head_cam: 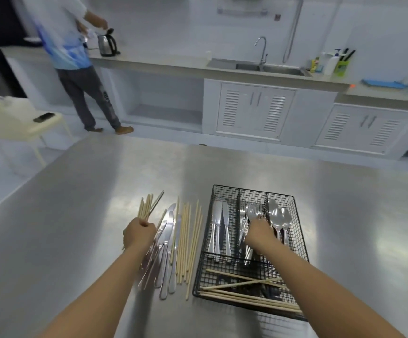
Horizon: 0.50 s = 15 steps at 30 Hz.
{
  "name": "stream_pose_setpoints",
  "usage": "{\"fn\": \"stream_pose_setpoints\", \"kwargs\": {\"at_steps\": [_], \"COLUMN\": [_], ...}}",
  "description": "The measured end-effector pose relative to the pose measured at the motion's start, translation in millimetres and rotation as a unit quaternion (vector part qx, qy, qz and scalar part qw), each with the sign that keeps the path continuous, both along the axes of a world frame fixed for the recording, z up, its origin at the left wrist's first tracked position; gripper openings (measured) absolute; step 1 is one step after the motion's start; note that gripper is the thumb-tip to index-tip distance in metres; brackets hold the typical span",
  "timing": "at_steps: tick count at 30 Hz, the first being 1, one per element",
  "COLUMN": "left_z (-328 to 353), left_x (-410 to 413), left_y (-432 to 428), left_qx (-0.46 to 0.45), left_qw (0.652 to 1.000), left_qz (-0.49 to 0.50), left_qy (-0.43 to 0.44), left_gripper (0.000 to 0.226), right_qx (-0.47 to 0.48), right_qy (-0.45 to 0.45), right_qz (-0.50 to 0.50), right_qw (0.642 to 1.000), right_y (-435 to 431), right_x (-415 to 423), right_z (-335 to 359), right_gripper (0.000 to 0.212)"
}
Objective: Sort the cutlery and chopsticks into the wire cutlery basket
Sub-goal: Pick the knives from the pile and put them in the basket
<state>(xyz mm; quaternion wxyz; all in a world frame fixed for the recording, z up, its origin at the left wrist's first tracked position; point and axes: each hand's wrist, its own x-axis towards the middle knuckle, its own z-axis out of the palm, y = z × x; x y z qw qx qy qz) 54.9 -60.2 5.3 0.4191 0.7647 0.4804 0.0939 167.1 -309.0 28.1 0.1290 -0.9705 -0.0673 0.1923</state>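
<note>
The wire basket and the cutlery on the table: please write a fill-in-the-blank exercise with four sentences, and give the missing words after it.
1. The left hand grips a bundle of ____.
2. The right hand reaches into the basket's ____ compartment, where the forks lie.
3. The compartment right of the forks holds ____.
4. The knives still on the table lie to the ____ of the basket.

Missing words: chopsticks; middle; spoons; left

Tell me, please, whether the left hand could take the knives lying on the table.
Probably not yet: the left hand is closed around a bundle of chopsticks, though the knives lie uncovered right beside it.
</note>
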Motion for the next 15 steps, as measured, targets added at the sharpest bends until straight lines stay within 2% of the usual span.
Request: {"fn": "stream_pose_setpoints", "kwargs": {"at_steps": [1,4,5,9,15], "left_z": [-1,-5,-6,-6,-3], "left_x": [-1,-4,-4,0,9], "left_y": [2,6,7,7,11], "left_qx": [0.003,0.026,0.043,0.095,0.131], "left_qw": [1.000,0.994,0.991,0.976,0.947], "left_qz": [-0.024,-0.098,-0.115,-0.185,-0.264], "left_qy": [0.012,0.045,0.049,0.060,0.129], "left_gripper": [0.015,0.007,0.006,0.013,0.034], "right_qx": [0.002,0.020,0.021,-0.024,0.112], "right_qy": [-0.004,-0.026,-0.035,-0.115,-0.113], "right_qz": [-0.014,-0.027,-0.032,0.005,0.110], "right_qw": [1.000,0.999,0.999,0.993,0.981], "right_y": [2,3,4,23,85], "right_x": [2,8,8,-3,-51], "right_z": [-2,-4,-3,12,30], "right_gripper": [0.014,0.043,0.046,0.039,0.022]}}
